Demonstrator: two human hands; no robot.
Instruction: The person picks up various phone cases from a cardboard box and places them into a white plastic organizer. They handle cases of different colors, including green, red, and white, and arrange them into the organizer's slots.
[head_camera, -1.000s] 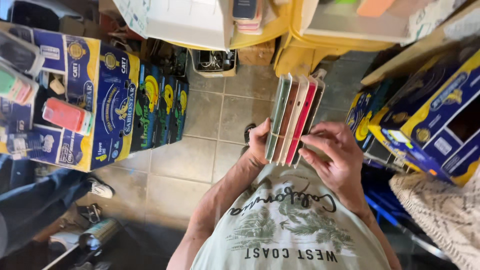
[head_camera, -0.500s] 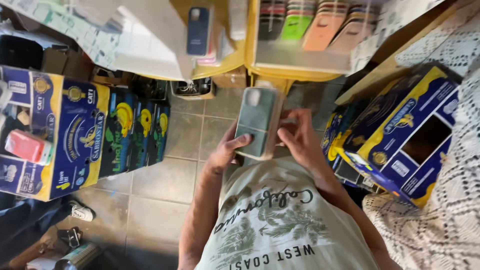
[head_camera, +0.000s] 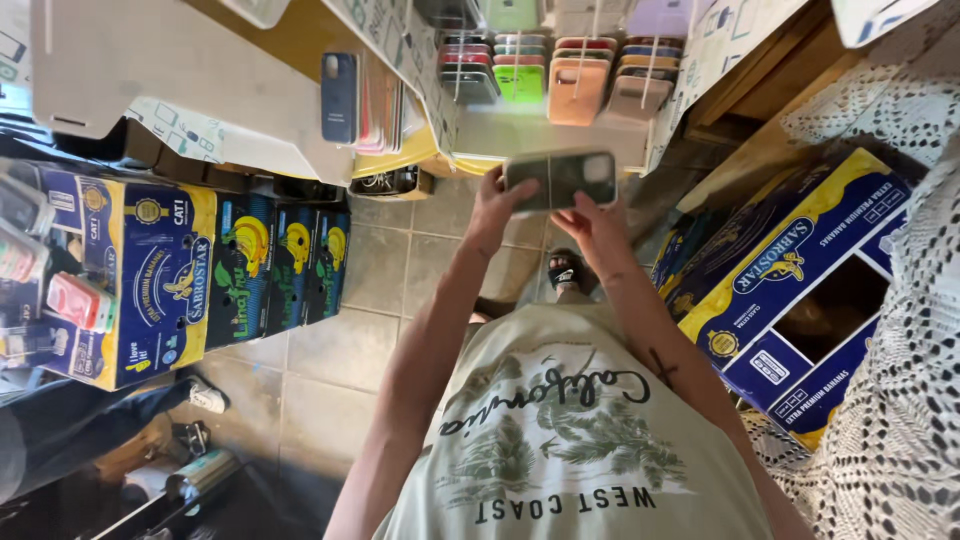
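Left hand: my left hand pinches the left end of a dark grey-green phone case, fingers curled around its edge.
Right hand: my right hand grips the same case from below at its right half, fingertips pressed against its underside.
Phone case: it lies flat and crosswise between both hands, lifted in front of my chest, its camera cut-out at the right end; it is off the floor and just short of the hanging display.
Hanging display: rows of phone cases hang beyond my hands in black, green, orange, pink and beige, side by side in columns.
Blue case: one dark blue phone case hangs to the left of those rows, with a stack of coloured cases just beside it.
White board: a big white cardboard sheet fills the upper left corner, above the boxes.
Boxes on the left: blue and yellow banana cartons stand in a row along the left edge of the tiled floor; the nearest holds packaged cases, one of them red.
Boxes on the right: more blue banana cartons sit at the right, one with an open cut-out in its top.
Lace cloth: a white lace cloth covers the lower right corner.
Foot: my sandalled foot shows on the tiles below the hands.
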